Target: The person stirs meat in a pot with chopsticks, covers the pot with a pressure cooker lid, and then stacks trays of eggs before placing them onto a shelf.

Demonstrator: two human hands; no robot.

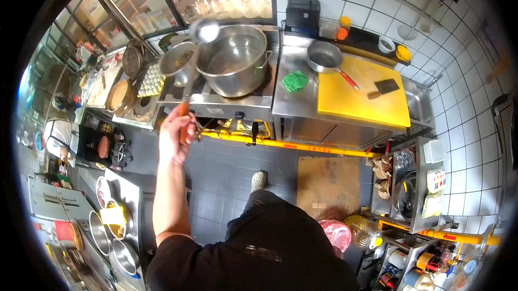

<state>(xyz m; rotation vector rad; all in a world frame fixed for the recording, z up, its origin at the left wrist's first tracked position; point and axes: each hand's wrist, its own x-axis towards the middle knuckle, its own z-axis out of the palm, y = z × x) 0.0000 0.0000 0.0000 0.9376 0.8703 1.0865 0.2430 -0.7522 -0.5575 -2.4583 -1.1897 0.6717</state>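
My left hand (177, 132) is closed around the wooden handle of a long metal ladle (206, 32). The ladle's bowl is raised in front of the left rim of a large steel pot (232, 78), which stands on the stove (259, 108). Just left of the ladle's shaft is a smaller steel pot (175, 64) with something inside that I cannot make out. My right hand is not in view.
Right of the stove, the steel counter (294, 108) holds a green cloth (294, 81), a pan (325, 56) and a yellow board (345, 99) with a cleaver (386, 86). Egg trays (150, 80) stand left. A person (62, 139) is at the far left. Cardboard (329, 183) covers some floor.
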